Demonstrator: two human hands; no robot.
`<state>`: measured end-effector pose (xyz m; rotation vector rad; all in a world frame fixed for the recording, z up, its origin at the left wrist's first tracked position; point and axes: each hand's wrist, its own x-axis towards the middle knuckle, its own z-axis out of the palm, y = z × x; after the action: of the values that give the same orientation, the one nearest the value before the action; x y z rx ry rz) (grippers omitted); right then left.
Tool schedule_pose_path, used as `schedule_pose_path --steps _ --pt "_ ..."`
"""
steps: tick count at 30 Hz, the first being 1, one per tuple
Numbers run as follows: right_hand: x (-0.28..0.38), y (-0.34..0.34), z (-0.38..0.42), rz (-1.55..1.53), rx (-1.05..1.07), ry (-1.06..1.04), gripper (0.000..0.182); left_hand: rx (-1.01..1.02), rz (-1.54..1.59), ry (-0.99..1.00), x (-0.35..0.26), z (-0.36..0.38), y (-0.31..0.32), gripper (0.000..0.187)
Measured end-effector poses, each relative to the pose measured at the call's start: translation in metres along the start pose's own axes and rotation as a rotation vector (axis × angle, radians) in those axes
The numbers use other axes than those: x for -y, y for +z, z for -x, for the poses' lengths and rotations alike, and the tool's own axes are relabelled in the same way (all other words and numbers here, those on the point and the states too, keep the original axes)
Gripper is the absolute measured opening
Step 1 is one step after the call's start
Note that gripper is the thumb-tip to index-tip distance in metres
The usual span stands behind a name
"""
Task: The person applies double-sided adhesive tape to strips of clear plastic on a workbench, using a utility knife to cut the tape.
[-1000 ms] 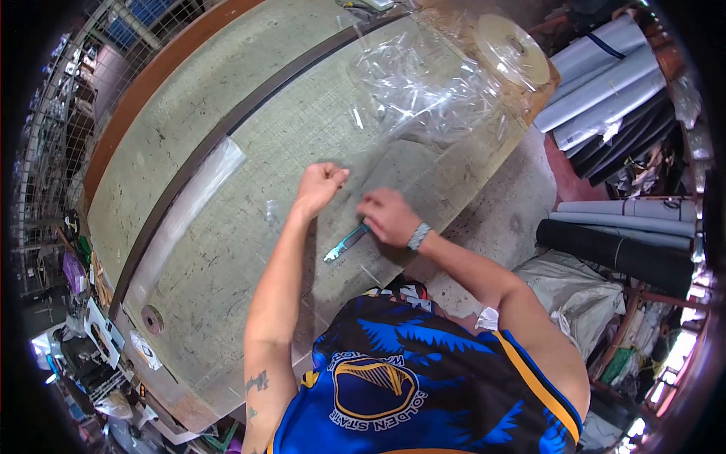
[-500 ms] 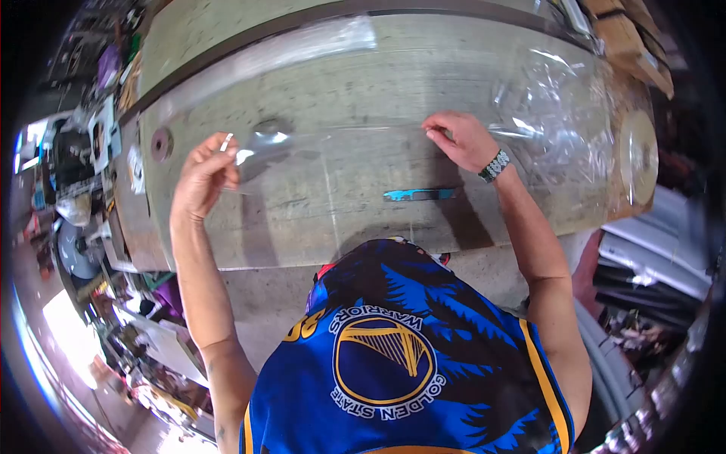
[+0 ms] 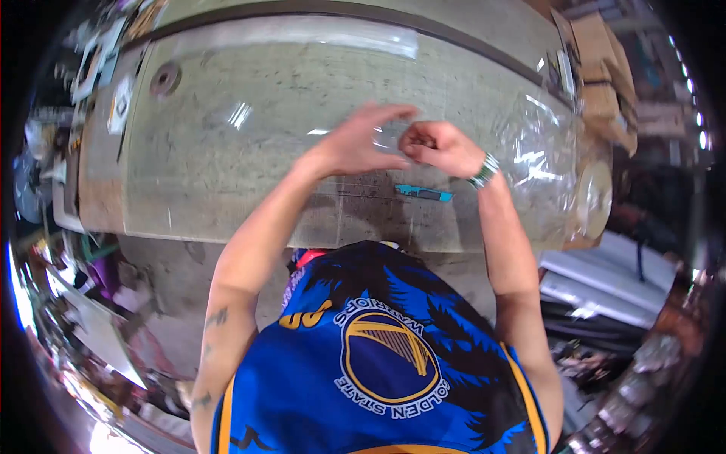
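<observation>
My left hand (image 3: pixel 361 141) is over the middle of the table, slightly blurred, its fingers and thumb spread in a curve toward the right. Close beside it, my right hand (image 3: pixel 446 150) has its fingers curled in; what they hold, if anything, is too small to make out. Transparent plastic film (image 3: pixel 240 115) lies across the tabletop and shows mainly by its glints. Below the hands, nearer my body, a turquoise and black utility knife (image 3: pixel 423 193) rests on the table.
A brown tape roll (image 3: pixel 165 79) sits at the far left. Crumpled clear plastic (image 3: pixel 537 144) and a large clear tape roll (image 3: pixel 595 198) are on the right. A dark bar (image 3: pixel 302 7) crosses the back. Cardboard boxes (image 3: pixel 603 60) stand at the back right.
My left hand has swung right from the table's left side to beside my right hand, and its fingers have spread. My right hand's fingers have curled in. The view has shifted.
</observation>
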<state>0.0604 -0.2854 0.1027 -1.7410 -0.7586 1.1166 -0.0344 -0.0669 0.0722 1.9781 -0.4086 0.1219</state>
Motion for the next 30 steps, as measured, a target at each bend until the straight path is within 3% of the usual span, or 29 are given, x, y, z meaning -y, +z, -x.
schedule_pose_path --steps 2,6,8,11,15,21,30 --pt "0.027 -0.008 0.018 0.030 -0.024 0.050 0.013 0.212 0.424 -0.223 -0.018 -0.011 0.000 0.060" --pt "0.067 -0.021 0.052 0.111 -0.205 0.152 0.015 0.388 0.553 -0.304 -0.014 0.001 -0.023 0.032" --pt "0.058 -0.034 0.059 0.101 -0.244 0.101 0.015 0.437 0.613 -0.327 -0.014 0.018 -0.047 0.025" --pt "0.043 -0.054 0.068 0.136 -0.271 0.111 0.018 0.415 0.463 -0.507 -0.014 0.050 -0.097 0.021" --pt "0.020 -0.069 0.066 0.306 -0.317 0.137 0.020 0.239 0.328 -0.704 -0.002 0.119 -0.171 0.018" --pt "-0.020 -0.037 0.006 0.167 -0.246 0.186 0.014 0.062 0.093 -0.896 0.017 0.225 -0.285 0.019" --pt "-0.048 0.043 -0.095 0.041 -0.140 0.212 0.015 -0.275 -0.143 -0.994 0.138 0.343 -0.398 0.018"
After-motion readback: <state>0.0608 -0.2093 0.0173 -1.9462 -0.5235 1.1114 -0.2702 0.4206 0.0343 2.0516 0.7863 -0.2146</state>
